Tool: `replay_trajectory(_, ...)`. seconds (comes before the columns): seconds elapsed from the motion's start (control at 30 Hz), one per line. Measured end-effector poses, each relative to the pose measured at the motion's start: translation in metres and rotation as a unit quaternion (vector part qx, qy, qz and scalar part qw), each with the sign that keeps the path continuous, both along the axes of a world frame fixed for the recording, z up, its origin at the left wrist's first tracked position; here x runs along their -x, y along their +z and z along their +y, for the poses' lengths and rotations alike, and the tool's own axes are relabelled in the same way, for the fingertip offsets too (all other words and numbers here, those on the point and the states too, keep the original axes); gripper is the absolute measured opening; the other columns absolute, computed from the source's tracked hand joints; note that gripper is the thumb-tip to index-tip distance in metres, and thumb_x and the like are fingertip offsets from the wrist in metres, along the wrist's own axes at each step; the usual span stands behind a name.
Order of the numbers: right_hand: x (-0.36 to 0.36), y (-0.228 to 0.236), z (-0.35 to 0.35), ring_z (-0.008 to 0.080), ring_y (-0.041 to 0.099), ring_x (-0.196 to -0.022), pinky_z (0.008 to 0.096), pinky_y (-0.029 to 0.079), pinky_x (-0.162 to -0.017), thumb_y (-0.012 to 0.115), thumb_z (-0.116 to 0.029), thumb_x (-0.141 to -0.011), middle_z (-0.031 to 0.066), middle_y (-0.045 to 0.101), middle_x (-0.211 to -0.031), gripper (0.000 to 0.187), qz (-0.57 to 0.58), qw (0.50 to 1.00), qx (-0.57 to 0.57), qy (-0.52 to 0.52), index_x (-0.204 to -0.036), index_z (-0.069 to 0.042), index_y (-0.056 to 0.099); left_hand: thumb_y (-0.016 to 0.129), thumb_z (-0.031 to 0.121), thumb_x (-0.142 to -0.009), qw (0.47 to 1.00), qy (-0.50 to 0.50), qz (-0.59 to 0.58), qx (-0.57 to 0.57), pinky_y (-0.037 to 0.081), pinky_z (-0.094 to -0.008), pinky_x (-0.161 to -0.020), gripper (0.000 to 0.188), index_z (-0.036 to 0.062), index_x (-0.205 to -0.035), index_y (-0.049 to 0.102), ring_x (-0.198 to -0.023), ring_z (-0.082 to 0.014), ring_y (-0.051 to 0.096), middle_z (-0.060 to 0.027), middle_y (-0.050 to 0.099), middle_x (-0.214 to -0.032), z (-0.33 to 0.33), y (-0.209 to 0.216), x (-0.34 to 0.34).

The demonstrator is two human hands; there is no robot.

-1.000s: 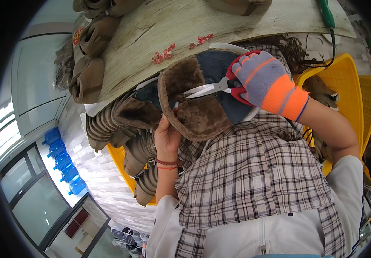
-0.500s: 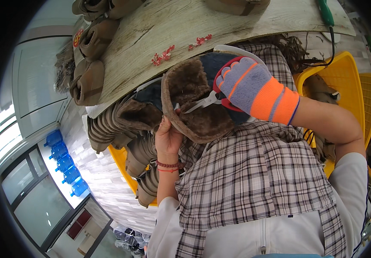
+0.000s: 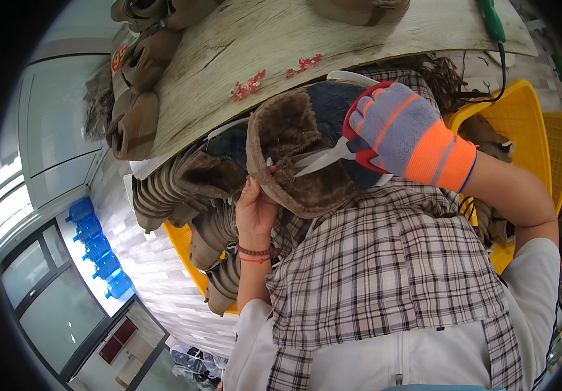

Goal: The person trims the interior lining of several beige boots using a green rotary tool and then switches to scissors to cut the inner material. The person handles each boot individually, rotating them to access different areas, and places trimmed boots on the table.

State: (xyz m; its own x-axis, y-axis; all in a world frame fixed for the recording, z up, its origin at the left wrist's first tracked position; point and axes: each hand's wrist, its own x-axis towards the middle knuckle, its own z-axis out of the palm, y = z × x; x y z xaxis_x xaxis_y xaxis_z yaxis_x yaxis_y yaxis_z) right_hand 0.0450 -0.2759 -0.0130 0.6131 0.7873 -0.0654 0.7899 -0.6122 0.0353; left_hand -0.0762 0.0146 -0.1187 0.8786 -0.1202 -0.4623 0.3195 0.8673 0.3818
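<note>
A fur-lined brown shoe upper point(image 3: 282, 124) is in my bare left hand point(image 3: 255, 208), whose fingers pinch its lower left edge. Dark blue material point(image 3: 334, 107) shows on the upper's far right side. My gloved right hand point(image 3: 403, 130), in grey and orange, is closed round the red handles of a pair of scissors point(image 3: 328, 160). Their blades point left into the furry opening, close to the left fingertips, and look slightly apart. Beside the left hand, a row of similar fur-lined uppers point(image 3: 212, 173) hangs at the table's edge.
A worn wooden table point(image 3: 212, 72) lies ahead, with more brown uppers point(image 3: 147, 58) at its left. A green-handled tool point(image 3: 493, 23) with a cord is at the far right. Yellow baskets point(image 3: 530, 130) holding uppers stand at my right. Blue water bottles point(image 3: 98, 247) line the left wall.
My right hand and the scissors have moved a little to the right, drawing the blades back from the left fingertips. My left hand and the upper have barely shifted.
</note>
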Motion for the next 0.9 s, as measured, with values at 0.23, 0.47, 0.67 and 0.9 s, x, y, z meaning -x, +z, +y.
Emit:
replay_trajectory(0.23,0.002,-0.017,0.007,0.0222,0.061,-0.077,0.0328,0.046,-0.066,0.069,-0.039,-0.072,0.0055,0.061,-0.078,0.032,0.026,0.998,-0.055,0.026,-0.082,-0.009,0.065,0.059,0.008,-0.09,1.0,-0.014,-0.011,-0.01,0.038,-0.0404,-0.106,0.026,0.0023,-0.115,0.06,-0.117,-0.0246,0.052,-0.0131,0.06,-0.119,0.001,-0.002,0.0)
replay_trajectory(0.47,0.003,-0.014,0.011,0.022,0.061,-0.077,0.0329,0.046,-0.065,0.07,-0.033,-0.071,0.0051,0.062,-0.076,0.026,0.025,0.998,-0.047,0.024,-0.081,-0.009,0.066,0.059,0.015,-0.091,0.999,-0.004,-0.012,-0.04,0.041,-0.0415,-0.1,0.037,0.0028,-0.125,0.05,-0.113,-0.0246,0.055,-0.0146,0.059,-0.12,0.001,-0.006,0.001)
replay_trajectory(0.67,0.004,-0.015,0.008,0.0215,0.062,-0.074,0.0324,0.046,-0.065,0.067,-0.026,-0.072,0.005,0.062,-0.074,0.02,0.024,0.999,-0.028,0.022,-0.081,-0.009,0.066,0.059,0.013,-0.091,1.0,-0.002,-0.019,-0.023,0.042,-0.0406,-0.1,0.037,0.0029,-0.125,0.05,-0.112,-0.0245,0.056,-0.0148,0.059,-0.12,-0.001,-0.004,0.0)
replay_trajectory(0.9,0.006,-0.019,0.012,0.0202,0.062,-0.072,0.0328,0.046,-0.063,0.066,-0.025,-0.072,0.0052,0.062,-0.072,0.017,0.0,0.998,-0.065,0.021,-0.079,-0.009,0.066,0.058,0.013,-0.091,1.0,-0.003,-0.01,-0.018,0.043,-0.0398,-0.099,0.037,0.0029,-0.126,0.05,-0.111,-0.0244,0.057,-0.0147,0.059,-0.12,-0.003,-0.002,-0.001)
